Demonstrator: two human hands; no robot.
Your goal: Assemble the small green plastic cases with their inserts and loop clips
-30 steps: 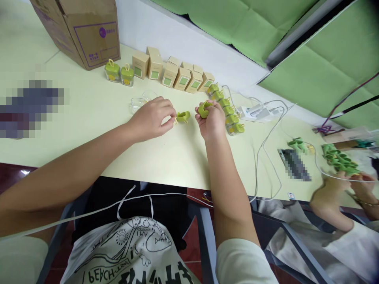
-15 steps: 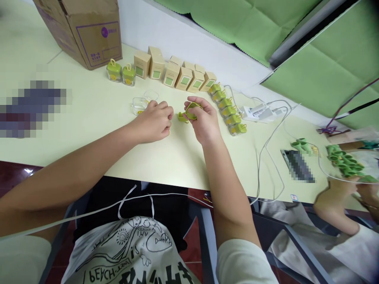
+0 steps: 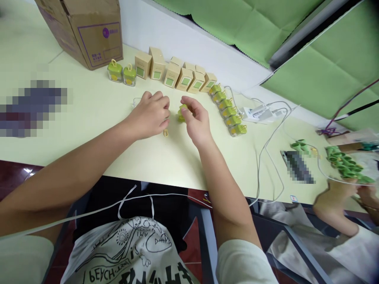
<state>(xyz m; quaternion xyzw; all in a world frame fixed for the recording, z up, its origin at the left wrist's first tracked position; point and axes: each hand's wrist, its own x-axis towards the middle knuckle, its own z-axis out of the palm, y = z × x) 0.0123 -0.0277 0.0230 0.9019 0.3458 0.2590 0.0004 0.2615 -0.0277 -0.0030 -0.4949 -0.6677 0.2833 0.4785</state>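
Observation:
My right hand [image 3: 195, 122] pinches a small green silicone piece [image 3: 182, 112] on the pale yellow table [image 3: 89, 114]. My left hand [image 3: 151, 114] lies curled just left of it, covering the clear plastic cases, of which only an edge [image 3: 135, 101] shows; whether it grips one is hidden. A small yellow loop [image 3: 166, 133] lies on the table below my left hand's fingers.
A row of tan boxes [image 3: 174, 75] and two green cased items [image 3: 122, 73] stand behind, beside a cardboard carton [image 3: 85, 27]. A line of green items [image 3: 229, 112] runs right of my hand. White cables and a charger [image 3: 260, 113] lie further right, where another person's hands [image 3: 340, 193] work with green pieces [image 3: 343, 163].
My right hand has brought its green piece left to the one on the table. My left hand let go and slid up over the clear cases, leaving the yellow loop lying below it.

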